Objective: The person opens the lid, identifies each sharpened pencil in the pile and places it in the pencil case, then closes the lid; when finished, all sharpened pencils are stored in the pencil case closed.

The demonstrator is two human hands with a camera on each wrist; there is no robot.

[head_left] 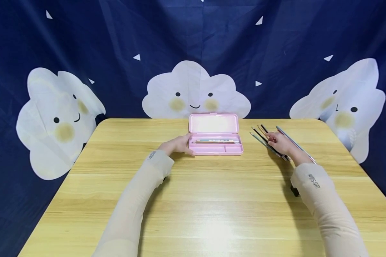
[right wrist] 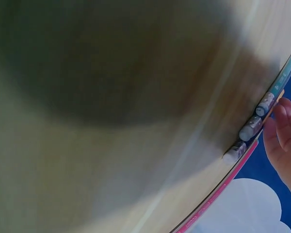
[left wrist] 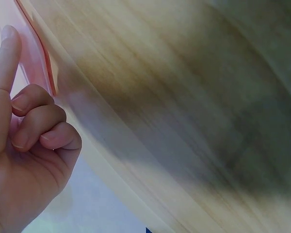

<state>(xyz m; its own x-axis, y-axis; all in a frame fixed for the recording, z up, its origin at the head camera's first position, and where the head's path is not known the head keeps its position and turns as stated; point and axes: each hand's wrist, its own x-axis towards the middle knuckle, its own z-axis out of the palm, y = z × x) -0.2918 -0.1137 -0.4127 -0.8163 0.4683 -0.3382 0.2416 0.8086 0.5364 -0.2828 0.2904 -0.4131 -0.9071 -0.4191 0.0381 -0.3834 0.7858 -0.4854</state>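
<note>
A pink pencil case (head_left: 233, 150) lies with its lid raised at the far middle of the table, with a few pencils (head_left: 212, 142) in its long compartment. My left hand (head_left: 180, 144) grips the left end of the case, thumb at the near corner; in the left wrist view the index finger (left wrist: 7, 56) lies straight along it and the other fingers are curled. To the right, my right hand (head_left: 279, 142) bends over several loose pencils (head_left: 258, 137) and pinches an orange pencil (head_left: 261, 129) among them. Teal pencil (right wrist: 283, 75) and eraser ends show beside the fingertips.
A light blue pencil (head_left: 291, 140) lies apart, just right of the right hand. A pink-red pencil (right wrist: 211, 199) shows along the table in the right wrist view. Behind the wooden table (head_left: 212, 200) hangs a dark blue curtain (head_left: 115, 32) with white clouds.
</note>
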